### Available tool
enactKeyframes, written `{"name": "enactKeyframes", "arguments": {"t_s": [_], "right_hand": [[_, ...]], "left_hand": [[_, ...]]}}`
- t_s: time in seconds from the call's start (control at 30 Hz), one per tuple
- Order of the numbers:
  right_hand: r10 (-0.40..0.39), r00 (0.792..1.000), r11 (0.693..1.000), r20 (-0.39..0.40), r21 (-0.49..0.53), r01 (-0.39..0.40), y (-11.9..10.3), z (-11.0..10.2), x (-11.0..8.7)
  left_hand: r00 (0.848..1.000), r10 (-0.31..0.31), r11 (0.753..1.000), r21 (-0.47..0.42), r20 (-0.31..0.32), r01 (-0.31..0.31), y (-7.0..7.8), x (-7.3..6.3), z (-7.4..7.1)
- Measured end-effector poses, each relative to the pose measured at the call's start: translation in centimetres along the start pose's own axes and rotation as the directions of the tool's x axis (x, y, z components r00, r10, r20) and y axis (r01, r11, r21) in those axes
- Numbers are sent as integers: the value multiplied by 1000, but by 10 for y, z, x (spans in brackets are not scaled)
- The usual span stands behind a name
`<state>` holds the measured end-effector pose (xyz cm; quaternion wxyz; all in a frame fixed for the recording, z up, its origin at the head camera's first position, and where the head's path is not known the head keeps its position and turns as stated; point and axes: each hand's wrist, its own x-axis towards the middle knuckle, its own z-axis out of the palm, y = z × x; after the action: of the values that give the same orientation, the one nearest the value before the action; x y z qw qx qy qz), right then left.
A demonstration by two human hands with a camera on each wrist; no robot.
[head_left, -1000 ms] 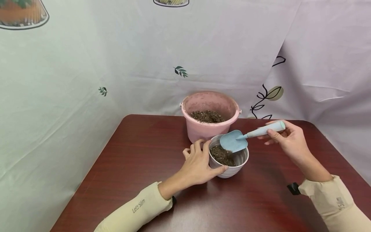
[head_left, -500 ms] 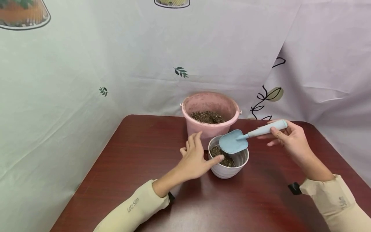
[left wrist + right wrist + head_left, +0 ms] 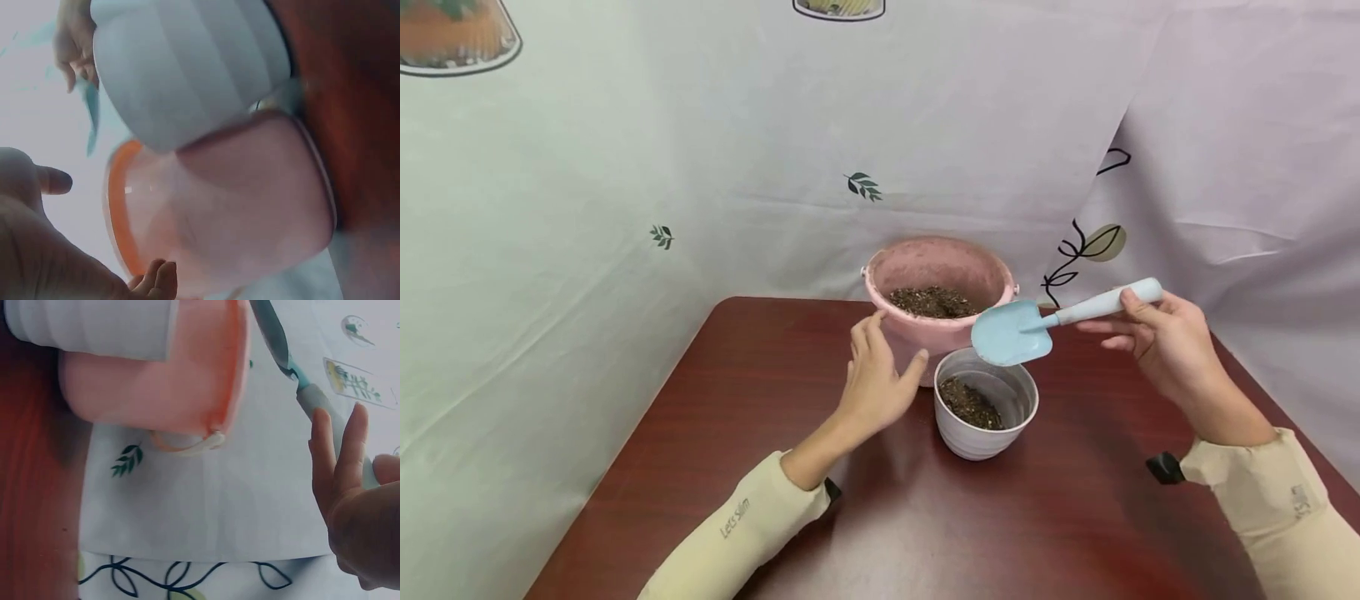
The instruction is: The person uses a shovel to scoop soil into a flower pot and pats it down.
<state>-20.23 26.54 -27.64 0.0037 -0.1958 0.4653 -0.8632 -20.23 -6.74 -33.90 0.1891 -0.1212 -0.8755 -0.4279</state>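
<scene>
In the head view my right hand (image 3: 1176, 354) grips the pale handle of a light blue hand trowel (image 3: 1012, 333), its blade raised above the white pot's far rim. The ridged white plant pot (image 3: 976, 437) stands on the table with dark soil (image 3: 970, 403) in its left part. Just behind it is a pink bucket (image 3: 917, 335), part filled with soil. My left hand (image 3: 880, 383) is off the pot, fingers spread, by the bucket's front left side; whether it touches the bucket I cannot tell. The right wrist view shows the fingers (image 3: 354, 444) along the trowel handle.
The dark red wooden table (image 3: 760, 400) carries the pot and the bucket near its back edge. A white printed cloth (image 3: 760, 125) hangs behind and to the left. The bucket's handle (image 3: 187, 447) hangs at its side in the right wrist view.
My left hand has let go of the white pot and moved left and away, toward the bucket. The right hand has lifted the trowel up and slightly right, out of the pot.
</scene>
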Motion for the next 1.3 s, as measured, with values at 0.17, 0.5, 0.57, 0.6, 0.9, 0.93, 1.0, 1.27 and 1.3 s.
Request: {"name": "enactKeyframes", "arguments": {"t_s": [0.17,0.5,0.57,0.6,0.9,0.93,1.0,1.27,1.3], "right_hand": [[-84,993,996,-80,26,87,-7,16,18],[-118,986,979,-122,-179,95,22,45,66],[-113,985,960,-133,-270,74,31,49,76],[-113,984,947,-136,-315,65,35,51,80],[-79,977,813,-200,-580,-53,68,66,128],[-67,976,806,-206,-588,-69,71,67,133],[-44,977,790,-207,-606,-93,76,68,139],[-8,990,659,-138,-746,-99,90,68,152],[-10,991,650,-133,-754,-95,91,68,153]], "left_hand": [[989,-115,987,-126,-88,103,-3,27,4],[899,-325,906,-368,-293,208,-7,49,44],[893,-316,906,-381,-321,184,-9,49,48],[890,-311,907,-384,-334,172,-10,49,48],[883,-258,915,-393,-393,92,-21,53,49],[883,-254,917,-390,-395,89,-21,53,49],[883,-243,921,-382,-402,79,-21,53,49],[887,-182,946,-321,-425,40,-23,52,50],[886,-174,949,-314,-429,34,-24,52,50]]}}
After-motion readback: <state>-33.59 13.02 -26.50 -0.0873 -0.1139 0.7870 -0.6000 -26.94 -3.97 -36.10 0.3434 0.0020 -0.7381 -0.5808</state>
